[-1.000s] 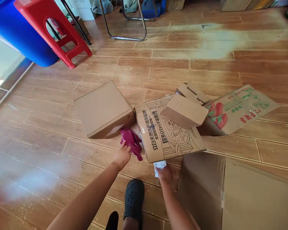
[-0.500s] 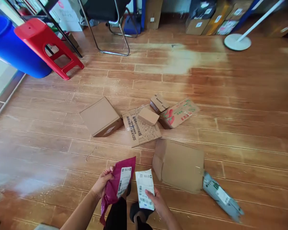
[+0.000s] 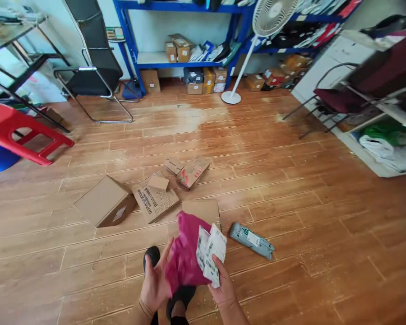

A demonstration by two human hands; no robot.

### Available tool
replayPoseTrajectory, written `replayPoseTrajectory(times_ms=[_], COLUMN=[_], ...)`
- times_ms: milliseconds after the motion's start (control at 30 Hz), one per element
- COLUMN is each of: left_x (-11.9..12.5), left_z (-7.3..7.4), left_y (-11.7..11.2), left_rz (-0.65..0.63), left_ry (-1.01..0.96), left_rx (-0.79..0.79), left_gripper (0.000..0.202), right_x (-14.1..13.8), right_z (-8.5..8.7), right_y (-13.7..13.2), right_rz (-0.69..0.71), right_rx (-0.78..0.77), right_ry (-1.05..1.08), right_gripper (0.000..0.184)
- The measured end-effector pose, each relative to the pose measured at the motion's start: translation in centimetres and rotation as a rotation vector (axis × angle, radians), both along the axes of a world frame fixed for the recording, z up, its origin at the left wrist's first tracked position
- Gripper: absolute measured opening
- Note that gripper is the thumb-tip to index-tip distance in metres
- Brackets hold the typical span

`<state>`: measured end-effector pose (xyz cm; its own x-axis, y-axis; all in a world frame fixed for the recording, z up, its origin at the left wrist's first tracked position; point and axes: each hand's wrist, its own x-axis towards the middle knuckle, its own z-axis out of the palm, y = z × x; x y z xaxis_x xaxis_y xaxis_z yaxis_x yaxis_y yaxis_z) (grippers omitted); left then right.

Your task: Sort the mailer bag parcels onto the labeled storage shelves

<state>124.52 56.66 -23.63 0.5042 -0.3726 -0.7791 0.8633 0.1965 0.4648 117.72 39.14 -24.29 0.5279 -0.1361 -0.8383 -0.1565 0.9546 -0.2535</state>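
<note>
My right hand (image 3: 222, 283) grips a small white parcel (image 3: 215, 253) together with a magenta mailing bag (image 3: 187, 248) behind it. The bag bears a white label, partly covered by the white parcel. At the bag's left edge my left hand (image 3: 157, 280) is open, fingers spread and thumb up; whether it touches the bag I cannot tell. Behind the bag lies a plain carton (image 3: 203, 208), partly hidden. To its right a grey wrapped parcel (image 3: 252, 240) rests on the floor.
On the wooden floor ahead lie a brown box (image 3: 103, 201), a printed carton (image 3: 154, 198) with a small box (image 3: 158, 182) on it, and a box with red print (image 3: 193, 172). Farther off stand a red stool (image 3: 23, 133), a black chair (image 3: 98, 76), a white fan (image 3: 231, 97) and blue shelves (image 3: 186, 64).
The magenta bag has passed from my left hand to my right, which still holds the white parcel. My left hand has opened. The view has turned up and right, showing the shelves.
</note>
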Motion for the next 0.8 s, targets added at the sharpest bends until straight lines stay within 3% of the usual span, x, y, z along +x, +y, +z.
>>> replayPoseTrajectory(times_ms=[100,200,300,400,467,533,633,700,767,800], left_x=[-5.3,-8.5,-8.5,-6.3,-3.9,-1.0,3.8,6.6,8.8,9.6], left_z=[-1.5,-2.4,-2.3,-1.9,-1.8,-1.6,-1.2,-1.0,-0.8,-0.8], left_y=[-3.0,-7.0,-11.0,-13.9,-15.1,-16.1,-17.8,-19.4,-21.6,-22.9], left_rz=[-0.059,-0.106,-0.051,-0.106,-0.177,-0.265,-0.458,-0.576,-0.694,-0.767], left_ry=[-0.14,-0.292,-0.245,-0.177,-0.134,-0.057,0.13,0.254,0.35,0.381], left_rx=[-0.118,0.016,0.112,0.04,0.004,-0.005,-0.017,-0.018,-0.018,-0.011], left_gripper=[0.113,0.091,0.066,0.036,0.024,0.025,0.036,0.036,0.032,0.029], right_x=[-2.4,-4.4,-6.0,-7.3,-8.0,-8.7,-9.5,-9.7,-9.5,-9.2], right_z=[1.1,1.5,1.4,0.6,-0.3,-1.2,-1.0,0.9,4.2,6.1], right_y=[-0.9,-1.8,-2.8,-4.0,-5.2,-6.9,-11.1,-14.7,-18.5,-20.2], right_rz=[-0.251,-0.405,-0.506,-0.458,-0.313,-0.177,-0.012,0.277,0.735,0.96], right_rx=[0.063,0.069,0.092,0.118,0.112,0.008,-0.414,-0.782,-1.06,-1.116], right_ry=[0.05,0.087,0.099,0.087,0.131,0.221,0.362,0.373,0.285,0.206], right_gripper=[0.051,0.052,0.051,0.05,0.052,0.058,0.057,0.038,0.021,0.015])
